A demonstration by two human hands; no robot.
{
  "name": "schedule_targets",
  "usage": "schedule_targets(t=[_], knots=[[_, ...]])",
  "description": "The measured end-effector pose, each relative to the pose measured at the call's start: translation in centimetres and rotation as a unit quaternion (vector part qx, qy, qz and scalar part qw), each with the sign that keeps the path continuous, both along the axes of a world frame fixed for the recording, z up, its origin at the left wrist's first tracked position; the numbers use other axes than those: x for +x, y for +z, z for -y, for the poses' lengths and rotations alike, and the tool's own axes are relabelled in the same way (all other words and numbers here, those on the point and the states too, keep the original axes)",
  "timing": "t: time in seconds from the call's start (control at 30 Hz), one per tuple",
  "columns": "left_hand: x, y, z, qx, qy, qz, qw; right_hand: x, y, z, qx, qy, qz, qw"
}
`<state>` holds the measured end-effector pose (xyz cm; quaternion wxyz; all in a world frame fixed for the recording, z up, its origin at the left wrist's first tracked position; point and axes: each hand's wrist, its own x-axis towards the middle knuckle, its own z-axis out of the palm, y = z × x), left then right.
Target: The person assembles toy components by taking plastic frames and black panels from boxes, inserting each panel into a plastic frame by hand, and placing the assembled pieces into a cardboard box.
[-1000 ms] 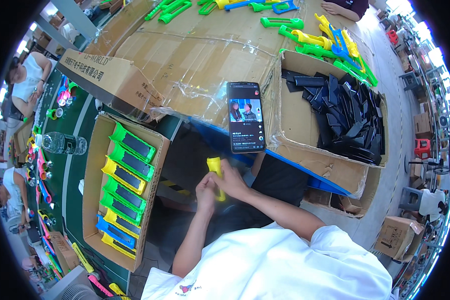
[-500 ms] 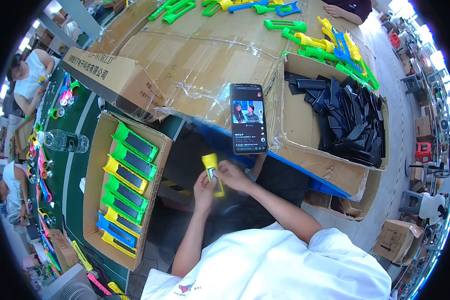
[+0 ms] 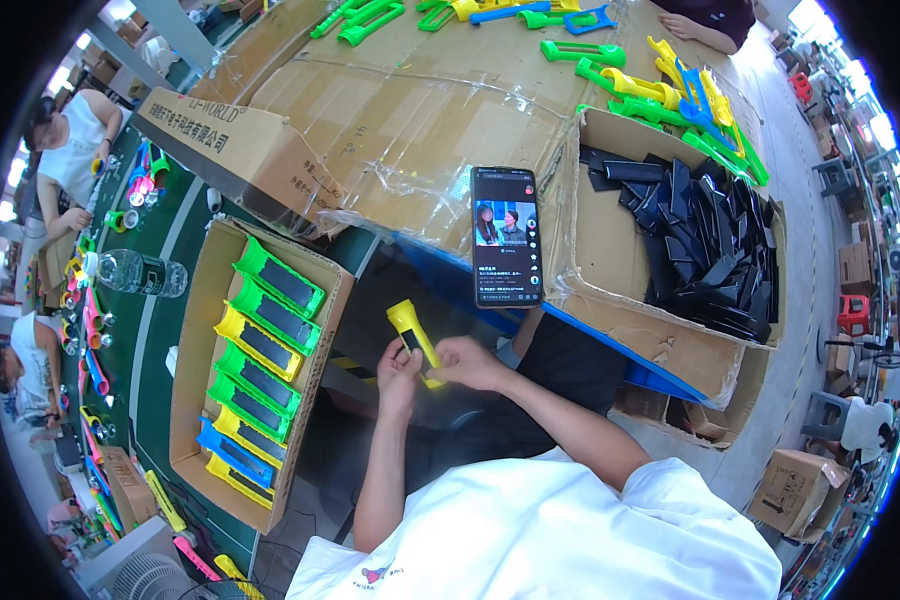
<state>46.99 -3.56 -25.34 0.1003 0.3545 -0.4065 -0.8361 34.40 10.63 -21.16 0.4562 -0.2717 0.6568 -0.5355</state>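
Note:
Both hands hold a yellow flashlight-shaped plastic shell [image 3: 401,317] over my lap, its flared end pointing away from me. A dark strip shows in its opening, partly hidden by fingers. My left hand [image 3: 398,374] is closed around its left side, while my right hand [image 3: 469,364] pinches the near end. To the left, a cardboard box [image 3: 192,400] holds a row of green, yellow and blue shells [image 3: 260,379] with dark panels in them. On the right, glossy black panels [image 3: 710,245] lie heaped in another open carton [image 3: 610,225].
A phone [image 3: 505,240] with a lit screen leans at the edge of the cardboard-covered table [image 3: 400,130]. More coloured shells [image 3: 660,90] lie at the back. A water bottle [image 3: 142,274] rests on the green bench at left. Other people [image 3: 82,130] sit nearby.
The yellow shell has turned so its flared end leans more to the left, and more of the dark strip shows. My right hand has shifted slightly toward its near end. The view has moved a little.

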Motion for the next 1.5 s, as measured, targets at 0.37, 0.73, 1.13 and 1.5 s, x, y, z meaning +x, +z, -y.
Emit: schedule_targets(t=[0.37, 0.73, 1.13, 1.5], knots=[[-0.4, 1.5, -1.0, -0.072, 0.008, -0.006, 0.997, 0.3, -0.4, 0.0, -0.020, -0.011, -0.018, 1.000], [-1.3, 4.9, -2.8, -0.099, -0.001, -0.019, 0.995, 1.8, -0.2, 0.3, -0.005, -0.103, -0.112, 0.988], [-0.8, 2.1, -3.6, -0.174, 0.052, 0.042, 0.982, 3.1, -1.6, 0.5, 0.121, 0.039, 0.127, 0.984], [-1.1, 2.3, -4.1, -0.190, 0.105, -0.013, 0.976, 3.1, -0.6, 0.2, 0.088, -0.025, -0.023, 0.996]])
